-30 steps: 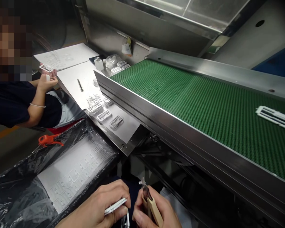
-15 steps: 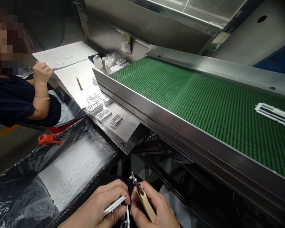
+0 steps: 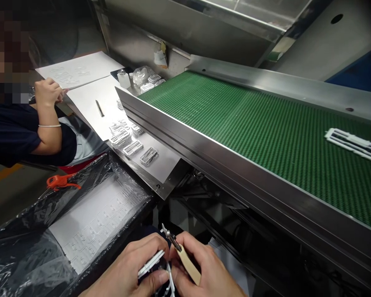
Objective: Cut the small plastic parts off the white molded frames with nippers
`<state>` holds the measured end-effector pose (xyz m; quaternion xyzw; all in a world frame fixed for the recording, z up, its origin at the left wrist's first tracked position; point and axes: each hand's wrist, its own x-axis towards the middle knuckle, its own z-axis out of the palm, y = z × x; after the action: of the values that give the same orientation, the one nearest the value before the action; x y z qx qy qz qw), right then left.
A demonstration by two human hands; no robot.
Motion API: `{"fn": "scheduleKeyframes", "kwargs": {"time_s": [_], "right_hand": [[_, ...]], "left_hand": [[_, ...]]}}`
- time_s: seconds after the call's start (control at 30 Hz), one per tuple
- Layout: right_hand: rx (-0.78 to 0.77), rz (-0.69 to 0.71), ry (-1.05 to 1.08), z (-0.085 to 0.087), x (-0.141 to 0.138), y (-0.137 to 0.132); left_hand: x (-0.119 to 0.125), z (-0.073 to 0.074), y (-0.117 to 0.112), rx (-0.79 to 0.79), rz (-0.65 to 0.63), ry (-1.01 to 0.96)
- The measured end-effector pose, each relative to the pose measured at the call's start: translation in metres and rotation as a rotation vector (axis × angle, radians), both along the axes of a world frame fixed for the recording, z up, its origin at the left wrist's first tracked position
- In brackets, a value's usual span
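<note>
At the bottom of the head view my left hand point(image 3: 139, 264) is closed around a white plastic part point(image 3: 151, 263), of which only a rim shows between thumb and fingers. My right hand point(image 3: 198, 264) grips nippers point(image 3: 187, 262) with cream handles, their metal jaws pointing up and away from me. A thin white strip point(image 3: 171, 278) hangs between the two hands; whether it belongs to the same part I cannot tell. Both hands are close together, and their lower fingers are partly hidden.
On the right a green conveyor belt point(image 3: 235, 113) carries a white frame-like part point(image 3: 355, 144). Several similar parts point(image 3: 132, 147) lie on the white-covered table point(image 3: 106, 93). A co-worker's arm point(image 3: 49, 123) is at the left. An orange air gun point(image 3: 60, 181) rests by a plastic-lined bin point(image 3: 27, 231).
The nippers have shifted slightly left, closer to my left hand. The view has turned a little, and the strip between my hands shows more. The co-worker's hand has barely moved.
</note>
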<state>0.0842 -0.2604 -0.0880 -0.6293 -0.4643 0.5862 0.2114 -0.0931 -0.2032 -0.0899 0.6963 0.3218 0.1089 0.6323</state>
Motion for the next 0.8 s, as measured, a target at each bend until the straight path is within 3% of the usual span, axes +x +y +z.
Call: {"fn": "scheduleKeyframes", "kwargs": {"time_s": [0.13, 0.33, 0.53, 0.8], "right_hand": [[0.014, 0.048, 0.032, -0.001, 0.005, 0.001], [-0.015, -0.047, 0.000, 0.001, 0.015, -0.003], [-0.013, -0.038, 0.148, 0.002, 0.011, 0.000], [-0.050, 0.011, 0.046, 0.008, 0.011, 0.004]], "left_hand": [[-0.001, -0.002, -0.001, 0.015, -0.005, 0.014], [-0.001, -0.003, -0.001, -0.002, -0.052, 0.053], [0.007, -0.005, 0.000, -0.069, -0.047, -0.002], [0.010, -0.006, -0.002, -0.003, -0.042, -0.043]]}}
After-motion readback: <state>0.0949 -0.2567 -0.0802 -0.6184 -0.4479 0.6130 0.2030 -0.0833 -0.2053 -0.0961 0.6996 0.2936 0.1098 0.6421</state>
